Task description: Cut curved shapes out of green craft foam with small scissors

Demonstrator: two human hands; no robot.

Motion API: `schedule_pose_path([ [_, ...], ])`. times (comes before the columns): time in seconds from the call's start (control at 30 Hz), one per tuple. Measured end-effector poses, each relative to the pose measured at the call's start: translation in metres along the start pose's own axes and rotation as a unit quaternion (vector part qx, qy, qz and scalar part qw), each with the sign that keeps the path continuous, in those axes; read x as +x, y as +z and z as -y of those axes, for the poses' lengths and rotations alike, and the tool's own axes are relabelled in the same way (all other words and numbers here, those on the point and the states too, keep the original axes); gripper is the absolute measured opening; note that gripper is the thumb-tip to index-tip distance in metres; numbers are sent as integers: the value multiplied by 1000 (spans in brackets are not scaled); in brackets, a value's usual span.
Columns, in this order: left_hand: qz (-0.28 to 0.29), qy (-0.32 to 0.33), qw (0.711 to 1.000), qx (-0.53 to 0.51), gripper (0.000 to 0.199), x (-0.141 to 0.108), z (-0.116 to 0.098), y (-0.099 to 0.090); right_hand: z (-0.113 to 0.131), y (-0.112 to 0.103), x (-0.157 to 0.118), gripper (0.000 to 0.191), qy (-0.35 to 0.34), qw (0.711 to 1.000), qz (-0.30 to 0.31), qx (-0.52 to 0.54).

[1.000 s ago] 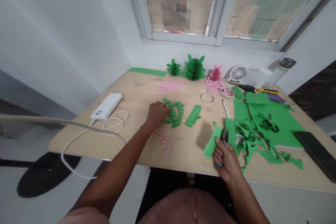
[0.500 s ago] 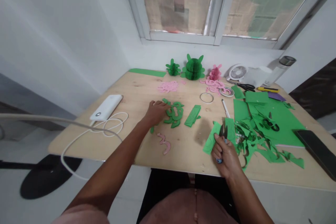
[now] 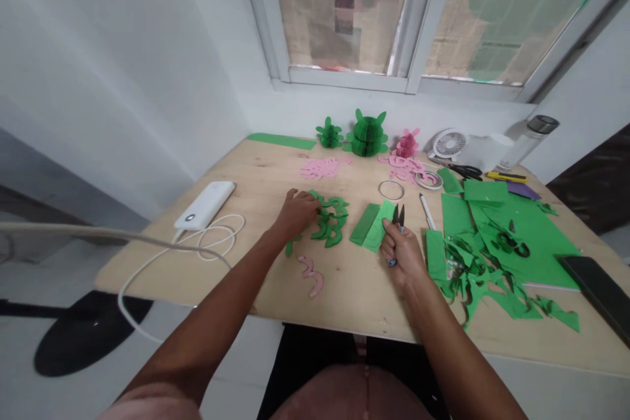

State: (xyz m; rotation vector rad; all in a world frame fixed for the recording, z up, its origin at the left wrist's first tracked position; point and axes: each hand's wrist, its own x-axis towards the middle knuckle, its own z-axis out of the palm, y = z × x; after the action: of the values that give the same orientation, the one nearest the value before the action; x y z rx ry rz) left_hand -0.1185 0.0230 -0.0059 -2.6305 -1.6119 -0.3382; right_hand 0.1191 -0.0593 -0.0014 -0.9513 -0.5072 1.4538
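My left hand (image 3: 299,211) reaches onto a group of curved green paper cut-outs (image 3: 335,223). Its fingers are stretched forward and slightly bent, with the tips on the nearest pieces. My right hand (image 3: 403,251) is closed around a pair of scissors (image 3: 399,215), its dark blades pointing away from me and slightly apart. Along with them, it pinches a light green paper strip (image 3: 378,231) with a drawn outline. That strip lies against a darker green folded strip (image 3: 363,224) on the table. Nearer to me lie curved pink cut-outs (image 3: 311,277).
Green scraps (image 3: 485,269) and sheets spread over the right side, beside a phone (image 3: 598,295). Behind are pink cut-outs (image 3: 322,168), a pen (image 3: 427,211), tape rolls, and paper figures (image 3: 368,134). A white power bank (image 3: 205,205) with a cable sits at left.
My right hand has moved left and away from me, bringing the scissors and light green strip beside the darker strip. Under my left hand, the green cut-outs look more spread out.
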Motion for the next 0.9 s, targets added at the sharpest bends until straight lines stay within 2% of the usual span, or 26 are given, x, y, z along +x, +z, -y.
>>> schedule_pose_path([
  [0.17, -10, -53, 991, -124, 20, -1, 7, -8, -8, -4, 7, 50, -3, 1000, -13, -2],
  [0.37, 8, -129, 940, -315, 16, -7, 10, -18, -12, -8, 9, 49, -2, 1000, -29, 6],
  [0.5, 69, -170, 900, -396, 17, -10, 10, -24, -13, -11, 9, 50, -2, 999, -29, 15],
  [0.6, 94, -208, 876, -424, 16, -11, 13, -31, -13, -12, 9, 49, -5, 1000, -28, 13],
  [0.73, 144, -224, 846, -463, 16, -10, 18, -39, -13, -13, 10, 49, -3, 1000, -25, 13],
  [0.9, 233, -254, 793, -502, 19, -5, 26, -35, -16, -15, 11, 48, -1, 1000, -28, 14],
])
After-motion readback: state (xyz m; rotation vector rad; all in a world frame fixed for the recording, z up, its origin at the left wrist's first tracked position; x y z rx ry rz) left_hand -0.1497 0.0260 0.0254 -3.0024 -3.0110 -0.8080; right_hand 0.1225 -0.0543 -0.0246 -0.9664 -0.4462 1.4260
